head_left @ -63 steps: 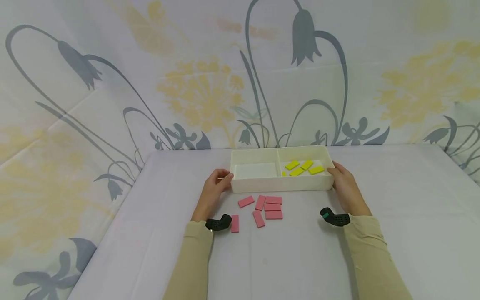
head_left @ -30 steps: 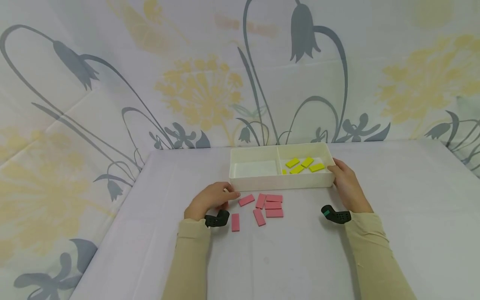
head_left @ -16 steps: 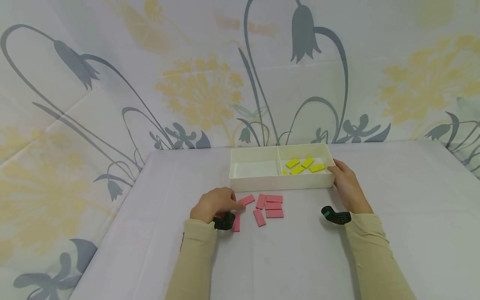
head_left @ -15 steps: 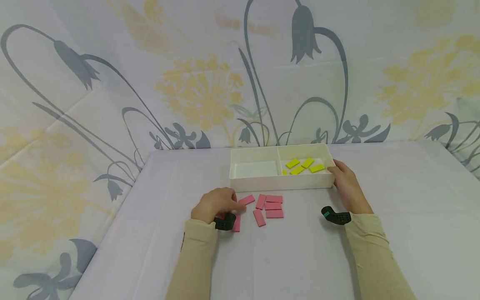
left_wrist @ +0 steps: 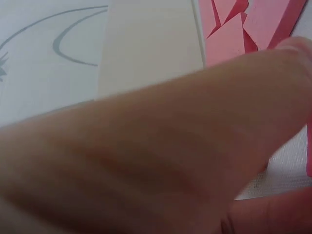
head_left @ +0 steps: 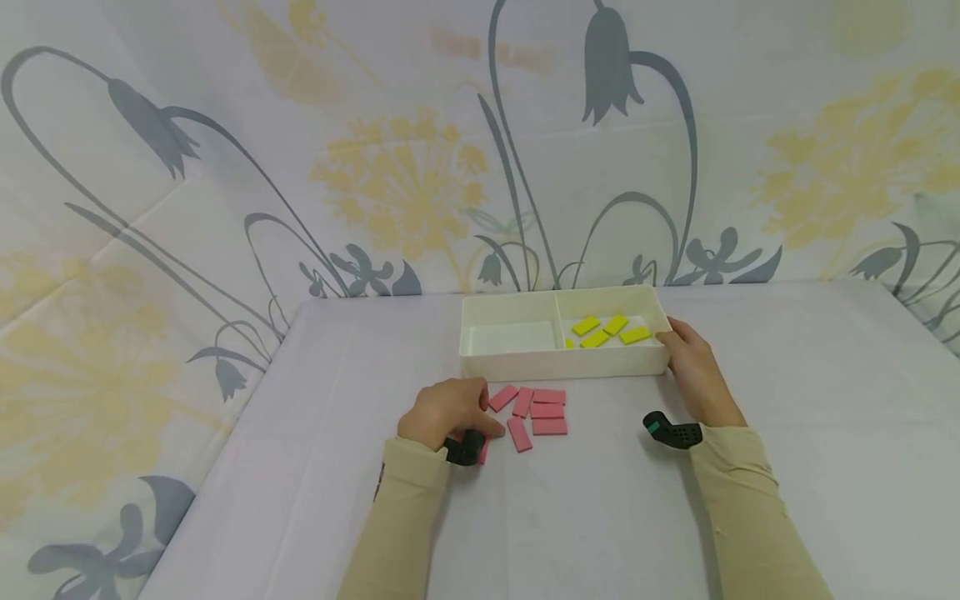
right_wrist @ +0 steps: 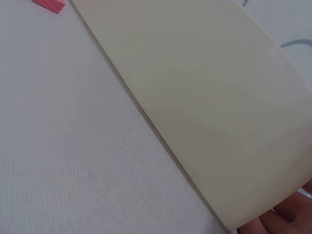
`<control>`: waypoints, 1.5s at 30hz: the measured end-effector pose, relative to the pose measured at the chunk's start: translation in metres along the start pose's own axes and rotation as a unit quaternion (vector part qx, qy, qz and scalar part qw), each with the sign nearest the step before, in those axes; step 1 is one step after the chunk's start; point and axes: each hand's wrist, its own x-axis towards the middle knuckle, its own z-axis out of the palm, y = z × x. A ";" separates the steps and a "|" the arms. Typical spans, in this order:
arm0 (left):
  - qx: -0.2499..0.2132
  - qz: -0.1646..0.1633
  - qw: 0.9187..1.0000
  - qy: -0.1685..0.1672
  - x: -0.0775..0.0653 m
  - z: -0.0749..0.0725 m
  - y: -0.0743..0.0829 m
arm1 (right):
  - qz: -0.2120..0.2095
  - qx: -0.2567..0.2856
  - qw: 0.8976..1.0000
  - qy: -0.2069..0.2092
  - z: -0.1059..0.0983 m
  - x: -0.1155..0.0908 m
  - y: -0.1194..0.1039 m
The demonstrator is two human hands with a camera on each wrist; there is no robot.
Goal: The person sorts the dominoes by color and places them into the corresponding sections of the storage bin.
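**Flat pink rectangular tiles [head_left: 547, 411] lie loose before a long white two-compartment box [head_left: 562, 365]**

The tiles are spread on the near side of the box, before its left half, some touching and some apart. The left hand [head_left: 450, 412] is held low among them at the left edge of the group, its thumb stretched toward the right; the gap between thumb and fingers is hidden, so whether a tile is pinched cannot be told. The box is gripped at its right end by the right hand [head_left: 700, 375], the thumb laid at the rim and the fingers [right_wrist: 278, 225] bent against the outside of the end wall.

Flat yellow rectangular tiles [head_left: 635, 335] are held in the right compartment; one is only partly seen.

The pink tiles are judged light, stiff and hard to break, smooth enough to slide on the cloth. Being thin, they are best pinched across the long edges or drawn together from the side. The box seems rigid and light, probably plastic, and is best held by its short end walls.

The bench [head_left: 570, 517] is covered in a white, finely woven cloth, faintly creased. At the far and left sides the space is closed off by a white fabric backdrop [head_left: 420, 183] printed with grey bell-shaped flowers and yellow blooms. The light is soft and even.
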 end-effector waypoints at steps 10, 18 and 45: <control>0.002 0.014 1.000 0.002 0.000 0.000 0.002 | -0.004 0.003 1.000 0.005 -0.001 -0.001 0.000; -0.045 0.040 0.998 -0.026 0.011 0.002 -0.005 | -0.013 0.010 1.000 0.011 0.000 0.000 0.002; -0.062 0.061 0.996 0.005 0.014 -0.005 -0.014 | -0.012 -0.005 1.000 0.014 0.001 0.000 0.001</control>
